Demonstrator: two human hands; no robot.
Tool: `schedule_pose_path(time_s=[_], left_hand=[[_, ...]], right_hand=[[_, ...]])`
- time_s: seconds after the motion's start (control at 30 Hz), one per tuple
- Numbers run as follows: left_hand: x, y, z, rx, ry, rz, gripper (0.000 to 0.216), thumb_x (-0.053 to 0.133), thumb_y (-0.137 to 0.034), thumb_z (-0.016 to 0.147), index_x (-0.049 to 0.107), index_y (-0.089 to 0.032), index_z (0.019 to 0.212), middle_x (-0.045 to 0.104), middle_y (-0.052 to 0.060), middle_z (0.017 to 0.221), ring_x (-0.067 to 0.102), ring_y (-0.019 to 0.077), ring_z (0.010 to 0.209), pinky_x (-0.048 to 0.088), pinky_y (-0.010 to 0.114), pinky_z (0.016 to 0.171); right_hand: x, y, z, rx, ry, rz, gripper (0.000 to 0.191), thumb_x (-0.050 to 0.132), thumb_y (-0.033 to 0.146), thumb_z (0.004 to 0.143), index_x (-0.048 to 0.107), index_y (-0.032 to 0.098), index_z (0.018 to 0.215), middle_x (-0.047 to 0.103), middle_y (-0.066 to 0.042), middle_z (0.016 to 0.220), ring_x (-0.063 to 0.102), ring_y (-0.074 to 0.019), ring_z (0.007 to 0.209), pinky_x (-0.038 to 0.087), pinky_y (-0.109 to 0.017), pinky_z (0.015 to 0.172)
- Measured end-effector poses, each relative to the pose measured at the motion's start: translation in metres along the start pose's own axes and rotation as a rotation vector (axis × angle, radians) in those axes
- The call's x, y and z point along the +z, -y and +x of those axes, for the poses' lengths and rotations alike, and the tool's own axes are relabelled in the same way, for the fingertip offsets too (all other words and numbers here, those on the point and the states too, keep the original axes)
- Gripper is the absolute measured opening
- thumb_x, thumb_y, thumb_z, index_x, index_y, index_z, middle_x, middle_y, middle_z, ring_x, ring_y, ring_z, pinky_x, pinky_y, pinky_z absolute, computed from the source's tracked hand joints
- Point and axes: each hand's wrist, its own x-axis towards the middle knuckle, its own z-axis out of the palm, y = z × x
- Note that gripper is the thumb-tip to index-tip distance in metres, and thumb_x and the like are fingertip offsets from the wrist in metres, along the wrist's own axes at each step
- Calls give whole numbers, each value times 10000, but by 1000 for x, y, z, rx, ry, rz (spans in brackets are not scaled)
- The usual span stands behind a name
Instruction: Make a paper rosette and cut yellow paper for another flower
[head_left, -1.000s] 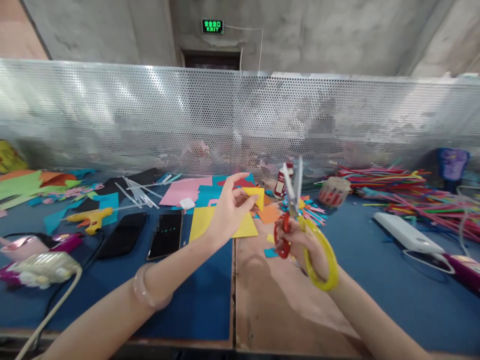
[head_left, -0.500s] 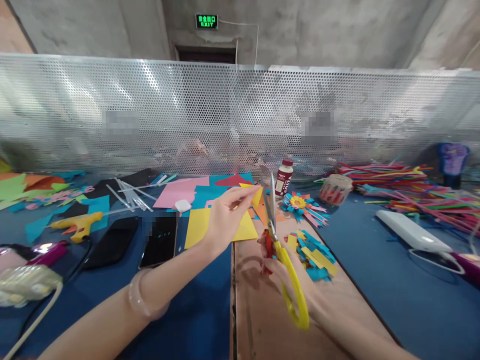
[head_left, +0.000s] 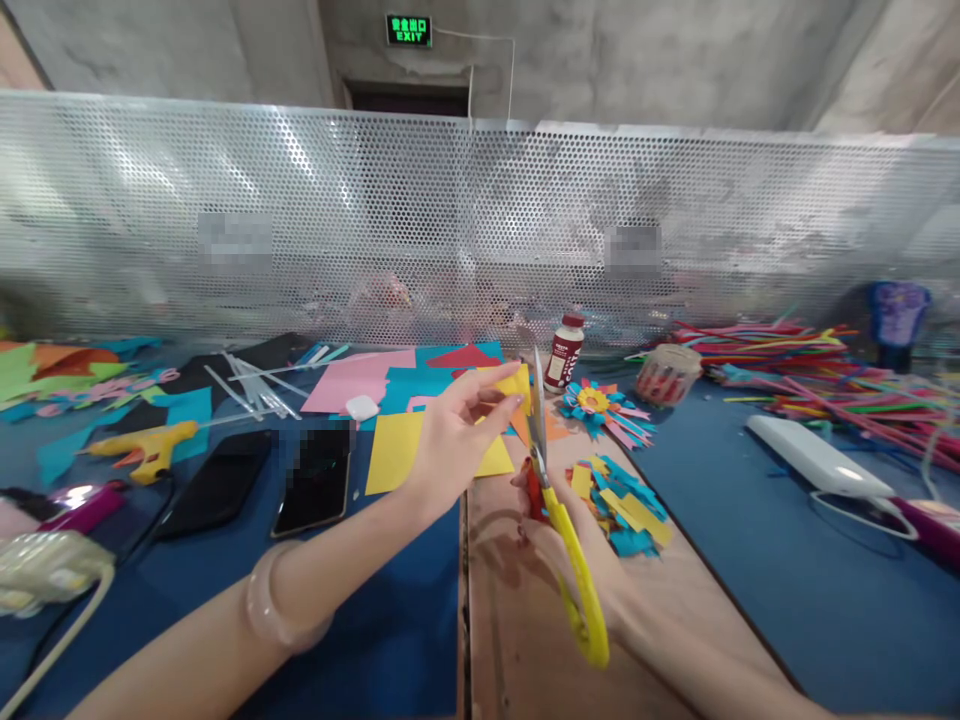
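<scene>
My left hand (head_left: pixel 450 430) pinches a small yellow paper piece (head_left: pixel 516 383) between thumb and fingertips. My right hand (head_left: pixel 581 560) is wrapped round a pair of scissors (head_left: pixel 556 505) with yellow and red handles. The blades point up and away, almost together, just right of the paper; whether they touch it I cannot tell. Under my left hand lies a square yellow sheet (head_left: pixel 391 455). Cut strips of yellow and blue paper (head_left: pixel 626 505) are heaped beyond my right hand. Behind them sits a layered paper flower (head_left: pixel 594 400).
A bottle (head_left: pixel 564 352) and a clear tub (head_left: pixel 669 375) stand near the perforated metal screen (head_left: pixel 300 200). To the left are two phones (head_left: pixel 217 483), a yellow glue gun (head_left: pixel 146 448) and clear sticks. Pipe cleaners (head_left: pixel 780 350) and a white power strip (head_left: pixel 817 457) are on the right.
The scissor blades have come closer together. My left thumb and fingers have spread slightly, so more of the yellow piece shows. The whole view has shifted a little.
</scene>
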Motion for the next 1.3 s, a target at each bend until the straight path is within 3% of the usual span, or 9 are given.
schedule_pose_path(time_s=[0.53, 0.83, 1.03, 1.3], left_hand=[[1, -3, -1, 11, -5, 14, 324, 619, -259, 796, 627, -229, 1119, 654, 30, 919, 599, 118, 798, 506, 244, 738], [1, -2, -1, 44, -6, 17, 307, 615, -251, 801, 633, -226, 1106, 656, 33, 951, 603, 117, 810, 506, 236, 736], [1, -2, -1, 48, -4, 14, 298, 613, -256, 803, 635, -224, 1099, 654, 32, 945, 600, 119, 812, 505, 234, 738], [2, -2, -1, 77, 13, 43, 268, 606, -251, 812, 640, -223, 1076, 629, 38, 1006, 593, 109, 809, 498, 221, 726]], right_hand=[[4, 3, -1, 8, 40, 37, 226, 569, 252, 747, 429, 246, 924, 412, 80, 639, 398, -69, 444, 399, -201, 420], [4, 9, -2, -43, -34, -74, 189, 556, 203, 716, 463, 239, 877, 444, 55, 681, 447, -92, 525, 426, -216, 483], [1, -2, -2, -4, 48, 46, 246, 565, 210, 724, 447, 240, 938, 421, 59, 695, 415, -79, 499, 410, -206, 438], [2, -4, -2, 5, 39, 85, 260, 588, 234, 725, 441, 252, 939, 423, 61, 696, 424, -80, 498, 431, -211, 449]])
